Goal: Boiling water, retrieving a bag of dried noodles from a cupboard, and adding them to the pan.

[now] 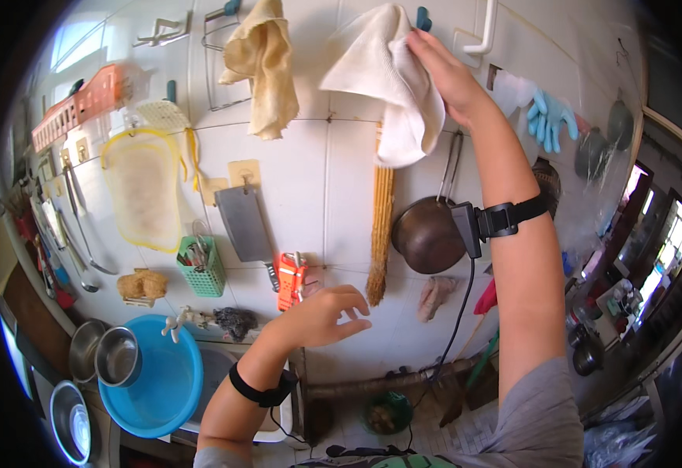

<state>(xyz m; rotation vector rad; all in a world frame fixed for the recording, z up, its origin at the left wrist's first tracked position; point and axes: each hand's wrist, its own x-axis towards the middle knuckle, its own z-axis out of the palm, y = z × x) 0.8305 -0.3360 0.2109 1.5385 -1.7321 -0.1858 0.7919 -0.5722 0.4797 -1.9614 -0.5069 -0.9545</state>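
My right hand (443, 73) is raised against the tiled wall, its fingers at the edge of a white cloth (399, 88); whether they grip it is hidden. The cloth hangs in folds below a teal hook (423, 19). Lower down, my left hand (332, 316) is in the air with bent, parted fingers and holds nothing. An orange holder (290, 282) hangs just behind it. A yellowish cloth (270, 70) hangs to the left of the white one. Beneath the white cloth hangs a straw brush (382, 234), beside a dark pan (431, 234).
A cleaver (242, 225), a green basket (201, 266) and a yellow-rimmed cutting board (145, 187) hang on the wall. A blue basin (159, 398) stands at the lower left by a tap (180, 320). Light blue gloves (551, 120) hang at the right.
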